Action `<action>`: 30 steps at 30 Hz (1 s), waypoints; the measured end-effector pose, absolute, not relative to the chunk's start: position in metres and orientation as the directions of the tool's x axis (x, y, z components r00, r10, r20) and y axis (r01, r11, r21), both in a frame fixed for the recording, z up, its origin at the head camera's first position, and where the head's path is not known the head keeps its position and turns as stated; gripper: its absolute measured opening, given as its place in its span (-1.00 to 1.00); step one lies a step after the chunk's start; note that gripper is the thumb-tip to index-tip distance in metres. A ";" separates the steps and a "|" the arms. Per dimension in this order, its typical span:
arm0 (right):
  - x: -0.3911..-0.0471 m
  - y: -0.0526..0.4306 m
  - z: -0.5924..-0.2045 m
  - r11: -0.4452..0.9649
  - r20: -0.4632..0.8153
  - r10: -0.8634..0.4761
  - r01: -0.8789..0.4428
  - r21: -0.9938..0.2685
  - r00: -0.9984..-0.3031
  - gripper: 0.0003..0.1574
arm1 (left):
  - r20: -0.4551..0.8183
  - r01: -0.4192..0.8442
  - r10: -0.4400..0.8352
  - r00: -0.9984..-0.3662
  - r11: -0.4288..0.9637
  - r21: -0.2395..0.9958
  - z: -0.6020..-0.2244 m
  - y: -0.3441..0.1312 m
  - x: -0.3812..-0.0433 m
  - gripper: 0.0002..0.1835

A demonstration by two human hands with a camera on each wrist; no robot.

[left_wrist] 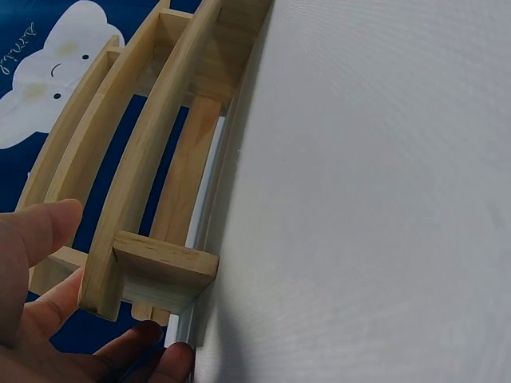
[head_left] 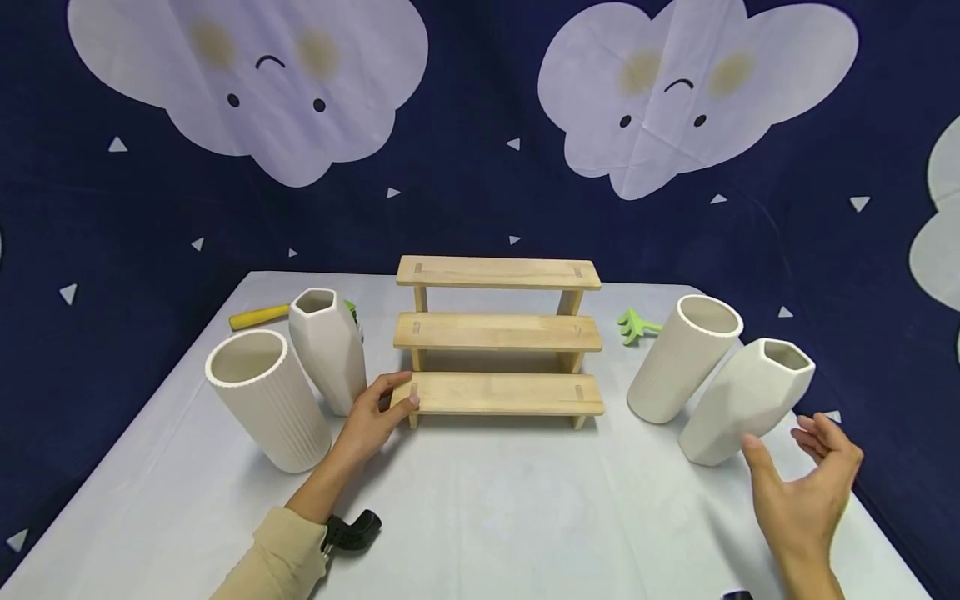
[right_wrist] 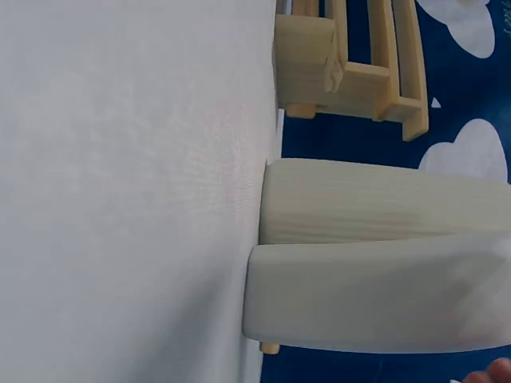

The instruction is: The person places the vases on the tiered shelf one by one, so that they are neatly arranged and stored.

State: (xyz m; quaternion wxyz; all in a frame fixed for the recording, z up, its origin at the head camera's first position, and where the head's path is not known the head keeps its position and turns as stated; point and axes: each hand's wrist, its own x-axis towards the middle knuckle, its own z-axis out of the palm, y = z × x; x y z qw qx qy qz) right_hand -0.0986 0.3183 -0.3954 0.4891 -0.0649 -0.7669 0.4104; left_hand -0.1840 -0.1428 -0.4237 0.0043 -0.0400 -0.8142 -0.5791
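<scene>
While the left hand (head_left: pixel 371 421) is at the stand (head_left: pixel 497 333), its grip is clamped on the left end of the lowest board, thumb toward the front and forefinger toward the back. The right hand (head_left: pixel 806 483) holds nothing: its grip is apart, thumb spread well clear of the loosely bent fingers, just beside the right faceted vase (head_left: pixel 742 408). Whether the thumb touches that vase I cannot tell; in the right wrist view only fingertips show, near the vase but clear of it.

The stand, three stepped boards of pale wood, is upright in the middle of the bench (head_left: pixel 495 517). To its right, the right faceted vase and the right ribbed vase (head_left: pixel 678 362) are both upright, close together, the ribbed one farther back. Between them and the stand lies a green rake (head_left: pixel 636 326). On the other side are the left faceted vase (head_left: pixel 330 354) and, nearer the front, the left ribbed vase (head_left: pixel 273 408), with a yellow handle (head_left: pixel 258 317) behind them. Beyond the bench hangs a navy cloth (head_left: pixel 480 125) printed with white clouds.
</scene>
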 end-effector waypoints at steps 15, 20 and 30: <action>-0.122 0.318 -0.401 0.515 0.389 0.593 -0.038 -0.856 -0.705 0.01 | 0.025 0.043 0.065 -0.998 0.299 0.953 -0.427 -0.143 -0.186 -0.48; -0.125 0.317 -0.403 0.497 0.314 0.605 0.039 -0.867 -0.732 -0.01 | 0.013 0.037 0.079 -0.997 0.302 0.953 -0.427 -0.143 -0.185 -0.48; -0.129 0.319 -0.404 0.476 0.269 0.614 0.076 -0.876 -0.742 0.00 | 0.004 0.030 0.097 -0.995 0.274 0.961 -0.425 -0.142 -0.184 -0.47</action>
